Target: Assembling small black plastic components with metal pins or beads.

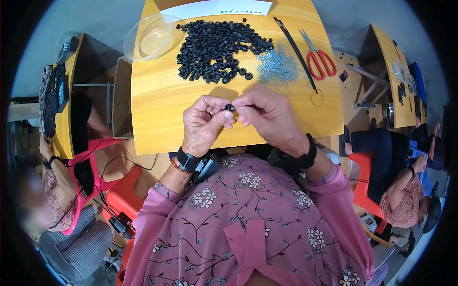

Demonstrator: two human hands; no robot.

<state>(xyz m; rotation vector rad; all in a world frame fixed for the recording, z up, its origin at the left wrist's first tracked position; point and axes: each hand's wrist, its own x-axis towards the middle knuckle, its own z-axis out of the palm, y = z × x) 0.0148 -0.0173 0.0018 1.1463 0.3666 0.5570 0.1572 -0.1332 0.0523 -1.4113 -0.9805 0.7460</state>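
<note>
Centrally, above the near half of a yellow wooden table (160, 112), a small black piece (229, 107) is held up between the two hands. It is pinched between thumb and fingers by the left hand (202, 123), whose other fingers are curled. Thumb and forefinger of the right hand (272, 114) are brought together just beside the piece — whether something thin is gripped between them cannot be told at this size.

Beyond the hands, a heap of black pieces (214, 47) is spread over the tabletop, with a few scattered at its near edge. To its left, a clear plastic bowl (130, 42) is set near the table's edge. To its right, a loose patch of pale blue, glassy bits (278, 66) is seen. Farther right, a slim dark stick (295, 47) is laid at a slant, and beside it red-handled scissors (315, 50) are placed with blades pointing away. A thin loop (317, 98) is found near the stick's lower end. At the far edge, a white strip (210, 8) is partly cut off by the view. Dark bands are worn on both wrists — a beaded red bracelet (179, 167) too, on the left.
</note>
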